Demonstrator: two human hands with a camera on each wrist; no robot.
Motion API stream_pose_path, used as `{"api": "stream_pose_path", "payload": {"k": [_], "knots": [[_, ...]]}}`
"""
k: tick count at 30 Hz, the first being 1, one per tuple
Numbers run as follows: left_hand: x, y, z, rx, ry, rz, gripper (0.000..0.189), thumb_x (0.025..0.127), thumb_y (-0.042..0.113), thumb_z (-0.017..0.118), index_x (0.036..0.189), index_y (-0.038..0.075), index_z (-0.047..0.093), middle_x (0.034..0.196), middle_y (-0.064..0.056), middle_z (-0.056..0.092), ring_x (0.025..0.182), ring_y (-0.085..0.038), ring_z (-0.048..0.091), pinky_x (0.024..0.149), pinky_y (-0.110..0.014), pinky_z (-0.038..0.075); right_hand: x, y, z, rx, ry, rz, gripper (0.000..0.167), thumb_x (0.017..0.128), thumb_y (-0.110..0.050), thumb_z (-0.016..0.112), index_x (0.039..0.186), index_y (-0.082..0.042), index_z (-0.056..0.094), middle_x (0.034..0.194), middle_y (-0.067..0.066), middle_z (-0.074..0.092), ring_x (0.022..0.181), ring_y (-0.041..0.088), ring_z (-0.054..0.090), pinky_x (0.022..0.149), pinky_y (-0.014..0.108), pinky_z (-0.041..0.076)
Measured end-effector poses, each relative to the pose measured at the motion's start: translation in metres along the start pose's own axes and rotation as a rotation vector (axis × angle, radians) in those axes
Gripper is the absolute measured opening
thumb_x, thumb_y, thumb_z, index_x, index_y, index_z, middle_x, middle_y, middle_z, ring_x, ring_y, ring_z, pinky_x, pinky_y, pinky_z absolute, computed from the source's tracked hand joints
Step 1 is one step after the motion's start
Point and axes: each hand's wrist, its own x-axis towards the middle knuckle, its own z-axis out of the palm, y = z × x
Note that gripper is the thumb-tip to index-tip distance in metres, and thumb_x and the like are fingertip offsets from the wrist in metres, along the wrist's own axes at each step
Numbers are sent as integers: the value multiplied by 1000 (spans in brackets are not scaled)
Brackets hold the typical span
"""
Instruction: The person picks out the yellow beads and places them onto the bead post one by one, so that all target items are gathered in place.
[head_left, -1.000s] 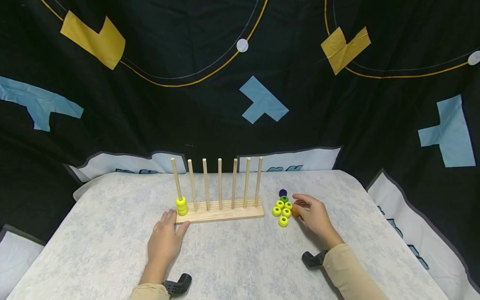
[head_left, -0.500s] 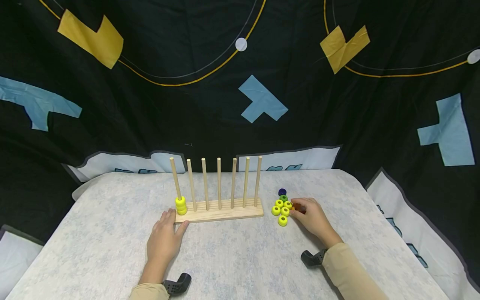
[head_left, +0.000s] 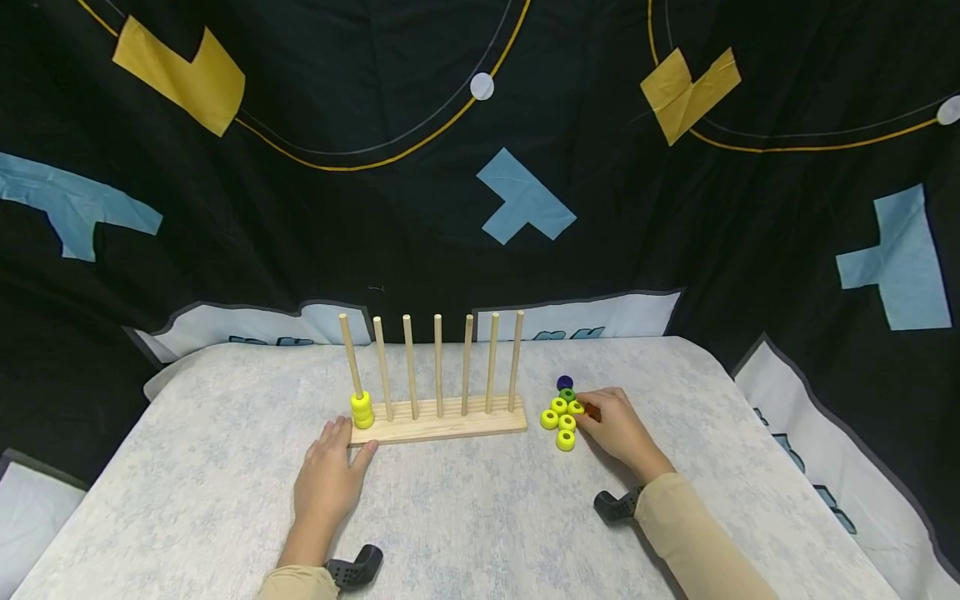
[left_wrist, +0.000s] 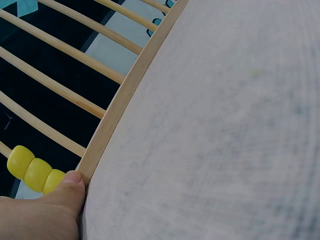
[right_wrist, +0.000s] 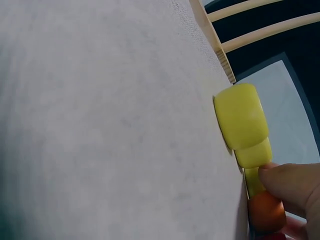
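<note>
My left hand (head_left: 326, 483) rests at the left end of a wooden peg rack (head_left: 450, 427), thumb along the front edge and straight fingers beside the end. Several yellow beads (head_left: 362, 411) are stacked on the leftmost peg. At the bead cluster right of the rack, my right hand (head_left: 618, 429) has thumb and forefinger at either side of a yellow bead (head_left: 576, 407) and appears to pinch it. In the right wrist view the thumb (right_wrist: 290, 182) touches that bead. An orange bead (right_wrist: 266, 212) sits just below the thumb. The right fingertips are partly hidden.
Other yellow beads (head_left: 566, 440) lie left of the right hand, with a green bead (head_left: 567, 394) and a dark blue bead (head_left: 565, 382) behind. A red thing (right_wrist: 272, 236) shows at the right wrist view's bottom edge. A black patterned cloth (head_left: 420, 242) hangs behind the table.
My right hand has moved slightly left, from the orange beads to the yellow bead beside them. Some nearby yellow beads have shifted a little left. The left hand stays on the rack.
</note>
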Motion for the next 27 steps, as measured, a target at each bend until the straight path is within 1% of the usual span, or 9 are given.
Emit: {"api": "stream_pose_path", "payload": {"k": [6, 11, 14, 16, 20, 22, 27], "knots": [[0, 1, 0, -3, -7, -6, 72, 100, 41, 56, 150, -6, 34, 156, -27, 33, 149, -43, 26, 123, -57, 19, 3, -2, 1, -31, -3, 20, 40, 93, -22, 71, 130, -6, 65, 124, 12, 66, 126, 31, 49, 106, 52, 48], [0, 1, -1, -1, -13, -9, 72, 101, 41, 55, 151, -6, 33, 157, -27, 32, 149, -43, 25, 124, -57, 19, 2, -2, 2, 0, 20, 30, 40, 93, -23, 72, 128, -6, 66, 127, 15, 64, 131, 33, 47, 109, 54, 45], [0, 1, -1, 0, -14, -8, 72, 101, 41, 55, 151, -6, 33, 157, -27, 32, 149, -43, 25, 124, -57, 19, 0, -1, 1, 30, 53, 14, 41, 93, -25, 71, 129, -7, 66, 129, 15, 63, 129, 34, 49, 108, 54, 47], [0, 1, -1, -1, -13, -6, 72, 101, 40, 56, 150, -6, 33, 157, -27, 33, 149, -43, 26, 124, -57, 19, -1, -1, 1, 48, 79, -3, 41, 94, -26, 70, 130, -7, 65, 129, 14, 64, 125, 32, 55, 104, 52, 50], [0, 2, -1, -3, -6, -5, 72, 100, 39, 57, 150, -7, 34, 156, -27, 33, 149, -43, 26, 123, -57, 19, -1, -4, 0, 98, 119, -32, 40, 94, -25, 70, 130, -8, 65, 127, 11, 66, 110, 27, 64, 93, 45, 57], [0, 2, -1, -4, -5, -7, 72, 100, 39, 57, 150, -7, 33, 156, -27, 33, 149, -43, 26, 123, -57, 19, -2, -7, -1, 127, 132, -47, 39, 94, -23, 70, 129, -7, 65, 125, 10, 66, 105, 24, 65, 89, 42, 59], [0, 1, -1, -2, -6, -8, 72, 100, 40, 56, 150, -7, 33, 157, -27, 33, 149, -43, 26, 124, -57, 19, -6, -16, -2, 187, 154, -78, 36, 93, -20, 71, 126, -5, 67, 120, 8, 67, 98, 20, 64, 83, 36, 59]]}}
